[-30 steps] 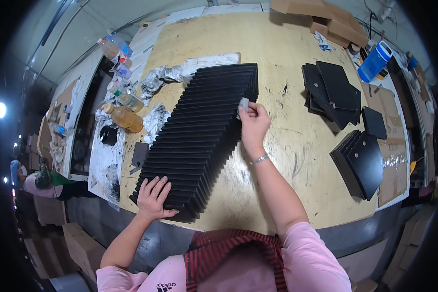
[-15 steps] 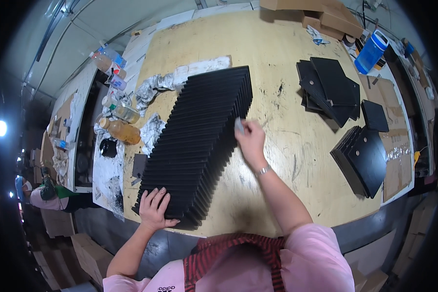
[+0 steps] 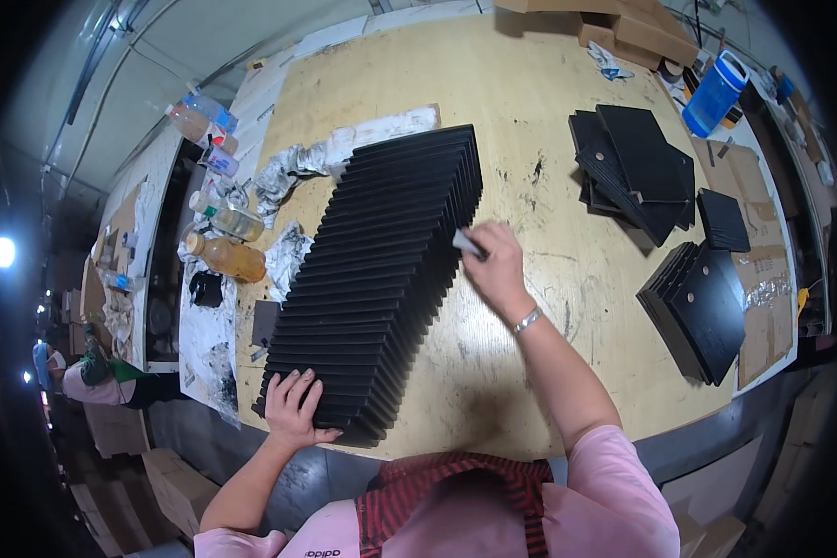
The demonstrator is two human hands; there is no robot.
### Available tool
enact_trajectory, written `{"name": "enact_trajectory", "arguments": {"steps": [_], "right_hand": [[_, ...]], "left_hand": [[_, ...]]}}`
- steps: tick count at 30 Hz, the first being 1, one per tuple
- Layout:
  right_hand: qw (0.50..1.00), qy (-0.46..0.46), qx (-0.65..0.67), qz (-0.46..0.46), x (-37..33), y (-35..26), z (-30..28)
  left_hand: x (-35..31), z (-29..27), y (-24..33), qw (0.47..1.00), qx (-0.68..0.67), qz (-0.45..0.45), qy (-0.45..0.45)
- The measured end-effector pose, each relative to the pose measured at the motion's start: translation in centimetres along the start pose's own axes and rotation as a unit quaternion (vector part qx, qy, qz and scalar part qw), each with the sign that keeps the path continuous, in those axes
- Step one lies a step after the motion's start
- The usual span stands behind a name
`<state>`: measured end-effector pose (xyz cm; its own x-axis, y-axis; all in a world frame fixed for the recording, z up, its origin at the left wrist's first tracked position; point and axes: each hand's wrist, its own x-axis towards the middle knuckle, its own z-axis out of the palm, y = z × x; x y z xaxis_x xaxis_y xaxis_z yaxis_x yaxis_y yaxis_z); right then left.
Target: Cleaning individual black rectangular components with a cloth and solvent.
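A long row of black boards (image 3: 381, 251), set close together with ridged edges upward, slants across the table in front of me. At its near left end rests my left hand (image 3: 294, 409), fingers spread on top and the thumb along the near edge. My right hand (image 3: 496, 265) is by the row's right side, around the middle of its length. Between its thumb and fingers it pinches a small pale grey pad (image 3: 465, 244) with a darker part at the hand. The exact kind of pad is unclear. Its tip is close to the board edges; contact cannot be made out.
Loose black panels (image 3: 637, 158) lie overlapped at the right, with a stack of black panels (image 3: 702, 312) nearer. A blue bottle (image 3: 716, 93) stands far right near a cardboard box (image 3: 637, 33). Left are an amber bottle (image 3: 225, 258), other bottles and crumpled foil-like wrap (image 3: 291, 177).
My right hand has shifted slightly to the right and nearer with the pale grey pad, away from the row's side. The left hand stays on the row's near end.
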<state>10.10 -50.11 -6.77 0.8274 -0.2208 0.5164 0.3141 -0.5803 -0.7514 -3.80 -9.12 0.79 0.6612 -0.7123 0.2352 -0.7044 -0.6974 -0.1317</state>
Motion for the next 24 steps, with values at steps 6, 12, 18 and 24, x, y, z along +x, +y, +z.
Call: {"name": "enact_trajectory", "arguments": {"steps": [6,12,18,24], "right_hand": [[0.997,0.024,0.013,-0.075,4.5,-1.6,-1.0],[0.994,-0.039,-0.044,-0.097,1.2,1.1,-1.4],[0.987,0.014,-0.010,-0.157,6.3,-0.2,-1.3],[0.985,-0.091,-0.044,-0.142,3.6,1.5,-1.7]], "left_hand": [[0.1,-0.1,-0.2,1.000,0.000,0.006,0.010],[-0.2,0.1,-0.1,1.000,0.005,0.003,0.005],[-0.3,-0.2,-0.1,1.000,0.000,0.007,0.003],[-0.2,-0.1,-0.1,1.000,0.005,0.008,0.000]]}}
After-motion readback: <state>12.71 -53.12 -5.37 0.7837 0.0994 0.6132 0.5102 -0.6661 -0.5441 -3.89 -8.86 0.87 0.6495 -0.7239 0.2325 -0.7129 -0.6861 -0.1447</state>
